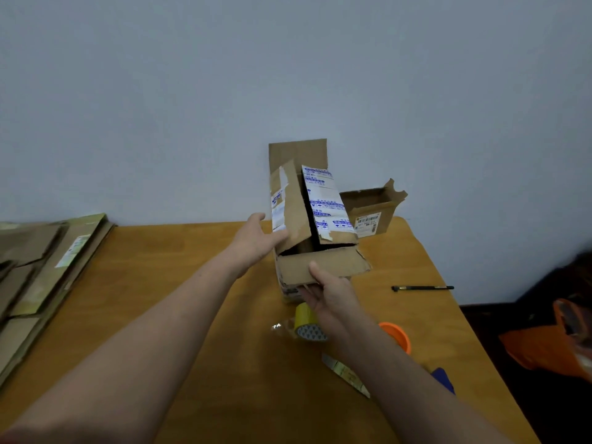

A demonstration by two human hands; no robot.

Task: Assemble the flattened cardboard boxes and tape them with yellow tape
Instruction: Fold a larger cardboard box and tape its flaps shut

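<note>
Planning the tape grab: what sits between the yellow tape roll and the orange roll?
Between the yellow tape roll and orange roll, the head view shows only the wrist of the right hand, which pinches the cardboard box flap.

Soft, dim indoor light falls evenly; the wall [288, 75] looks bluish-grey and darkens toward its corners. Shadows on the table [160, 283] are faint. A small glint shows beside the tape roll [308, 320]. Wide-lens stretching and slight blur mark the edges.
</note>
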